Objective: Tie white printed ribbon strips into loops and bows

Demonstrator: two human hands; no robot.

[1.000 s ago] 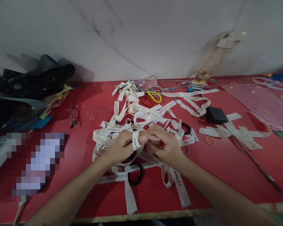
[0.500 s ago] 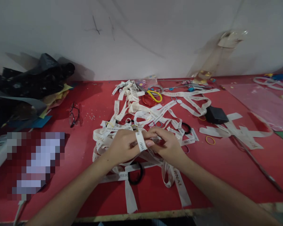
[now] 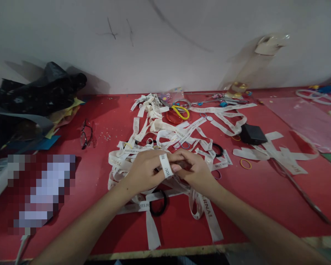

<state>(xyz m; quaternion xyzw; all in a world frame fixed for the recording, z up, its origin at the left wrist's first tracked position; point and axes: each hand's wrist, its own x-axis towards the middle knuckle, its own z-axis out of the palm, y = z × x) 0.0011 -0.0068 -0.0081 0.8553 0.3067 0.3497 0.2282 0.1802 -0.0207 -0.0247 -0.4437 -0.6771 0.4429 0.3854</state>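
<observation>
A white printed ribbon (image 3: 166, 166) loops around the fingers of my left hand (image 3: 146, 167), with the letters "YOU" showing. The fingers of that hand are curled closed on it. My right hand (image 3: 197, 171) meets the left at the fingertips, its fingers bent and pinched together; the ribbon between the two hands is partly hidden. Beneath them lies a tangled heap of the same printed ribbons (image 3: 171, 140). One ribbon tail (image 3: 212, 217) hangs toward the table's front edge, near a black hair tie (image 3: 158, 203).
On the red table (image 3: 107, 228) lie eyeglasses (image 3: 86, 134) and a blurred-out device (image 3: 49, 191) at left. Yellow-handled scissors (image 3: 182, 112) rest behind the heap. A black box (image 3: 253, 134), a ribbon bow with a long rod (image 3: 300, 187) and pink plastic sheet (image 3: 306, 117) are at right.
Hardly anything differs. Both hands hold nearly the same place, with the ribbon loop on my left hand shifted very slightly.
</observation>
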